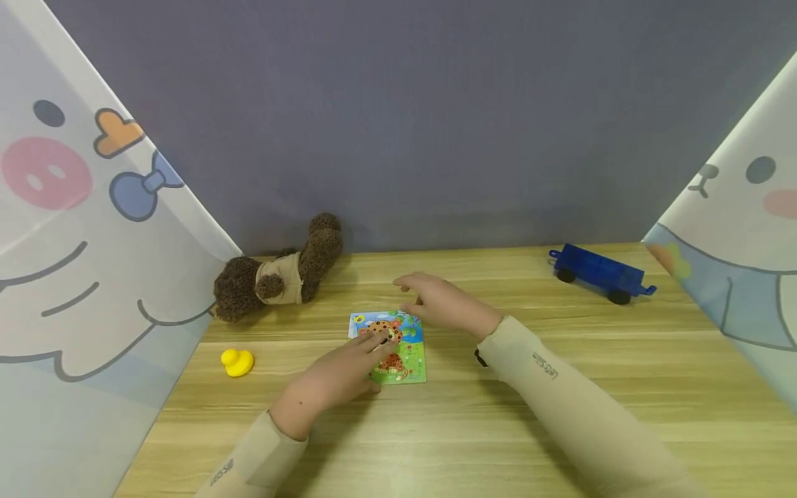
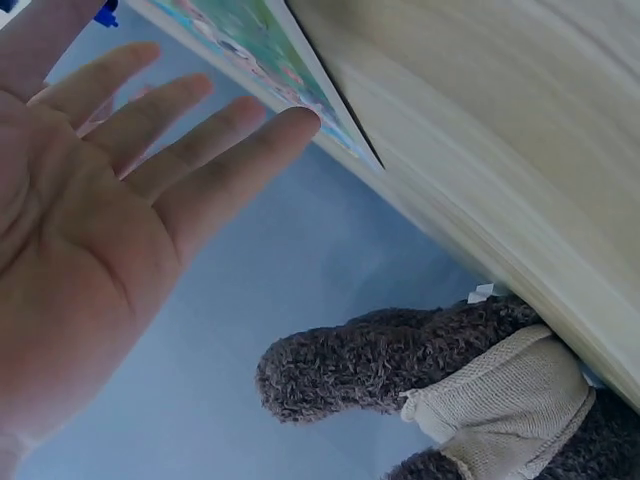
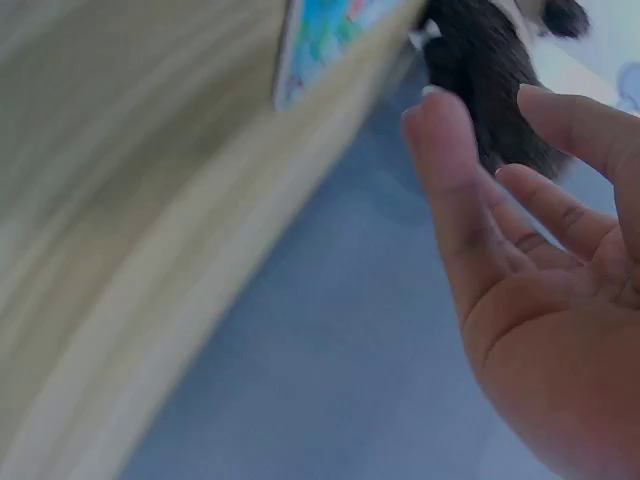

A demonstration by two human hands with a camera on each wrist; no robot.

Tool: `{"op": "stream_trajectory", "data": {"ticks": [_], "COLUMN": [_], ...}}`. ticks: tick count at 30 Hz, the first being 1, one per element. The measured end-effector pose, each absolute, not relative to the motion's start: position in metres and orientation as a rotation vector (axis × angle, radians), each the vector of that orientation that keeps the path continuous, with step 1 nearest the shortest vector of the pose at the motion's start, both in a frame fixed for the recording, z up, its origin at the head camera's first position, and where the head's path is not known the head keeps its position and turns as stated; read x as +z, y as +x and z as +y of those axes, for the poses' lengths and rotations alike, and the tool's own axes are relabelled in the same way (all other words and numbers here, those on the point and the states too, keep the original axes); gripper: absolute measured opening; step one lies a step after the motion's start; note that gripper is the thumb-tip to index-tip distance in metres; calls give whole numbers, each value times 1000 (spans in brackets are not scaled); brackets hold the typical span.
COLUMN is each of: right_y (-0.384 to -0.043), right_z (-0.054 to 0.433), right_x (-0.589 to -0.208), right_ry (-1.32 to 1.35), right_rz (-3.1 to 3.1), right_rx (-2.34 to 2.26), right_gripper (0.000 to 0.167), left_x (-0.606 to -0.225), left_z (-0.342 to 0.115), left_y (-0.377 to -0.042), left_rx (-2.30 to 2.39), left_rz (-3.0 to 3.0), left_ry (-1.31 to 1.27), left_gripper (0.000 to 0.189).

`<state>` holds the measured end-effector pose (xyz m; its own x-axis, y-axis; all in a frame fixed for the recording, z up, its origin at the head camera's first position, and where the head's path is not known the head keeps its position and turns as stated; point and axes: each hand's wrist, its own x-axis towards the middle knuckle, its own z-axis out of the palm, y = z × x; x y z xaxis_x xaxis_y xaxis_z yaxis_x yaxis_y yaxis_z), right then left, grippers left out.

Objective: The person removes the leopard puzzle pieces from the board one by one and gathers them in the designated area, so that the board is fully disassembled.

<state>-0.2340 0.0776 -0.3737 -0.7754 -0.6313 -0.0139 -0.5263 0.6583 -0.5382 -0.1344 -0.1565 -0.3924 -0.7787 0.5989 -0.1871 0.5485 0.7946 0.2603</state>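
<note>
A flat square picture board (image 1: 416, 361) with a spotted cartoon leopard lies on the wooden table, mid-view in the head view. Over its lower left part is my left hand (image 1: 339, 373), hiding some of the picture. The left wrist view shows that hand's palm and its extended fingers (image 2: 215, 190), holding nothing; the board's edge (image 2: 260, 45) appears beyond them. My right hand (image 1: 445, 304) hovers by the board's upper right corner, its fingers gently bent. In the right wrist view, thumb and fingers (image 3: 455, 190) stand apart with nothing between them.
A brown plush toy (image 1: 317, 259) in a beige knit top lies at the back left. Nearer on the left sits a yellow rubber duck (image 1: 238, 362). A blue toy wagon (image 1: 598, 268) stands back right. A grey panel (image 1: 436, 124) and printed side panels border the table (image 1: 473, 443).
</note>
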Motion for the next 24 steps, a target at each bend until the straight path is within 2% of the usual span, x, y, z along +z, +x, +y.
{"op": "stream_trajectory", "data": {"ticks": [9,24], "right_y": [-252,-261], "right_z": [40,-2], "right_x": [-395,-404], "right_ry": [-1007,-1111], "right_rz": [2455,2393], "right_rx": [-826,-643], "right_gripper": [56,50], "left_x": [-396,-394], "left_z": [-156,-156], "left_y": [-134,-130], "left_rx": [215,161], "left_rz": [2713,2716], "left_ry": [922,997], "left_gripper": [65,53]}}
